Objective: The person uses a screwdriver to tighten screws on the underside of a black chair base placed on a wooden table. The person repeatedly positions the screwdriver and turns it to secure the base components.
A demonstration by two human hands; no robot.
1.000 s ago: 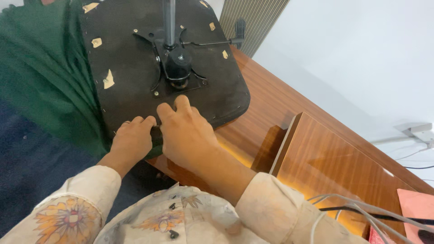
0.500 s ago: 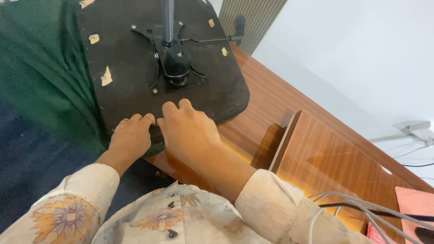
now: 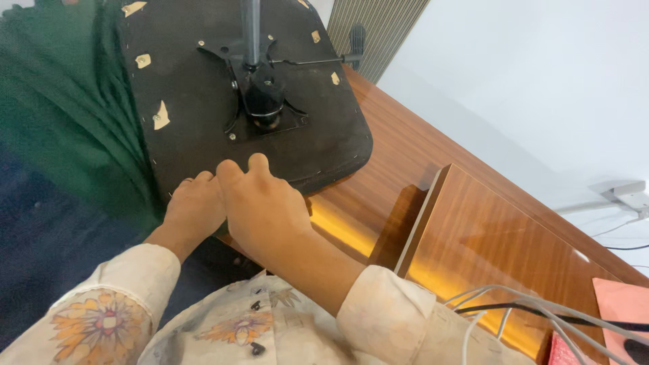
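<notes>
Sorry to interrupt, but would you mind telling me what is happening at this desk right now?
A person in a floral-sleeved shirt has an upturned black chair seat lying on a wooden desk, its metal post pointing up. The left hand and right hand rest side by side on the seat's near edge. Green cloth lies to the left.

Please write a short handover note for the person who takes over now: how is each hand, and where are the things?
Left hand: palm down on the near edge of the upturned chair seat, fingers bent over it.
Right hand: beside the left one and touching it, also resting on the near edge; neither hand grips a tool.
The seat lies underside up on the wooden desk, its metal post and lever still attached.
Green cloth lies left of the seat; cables lie at the right.
</notes>
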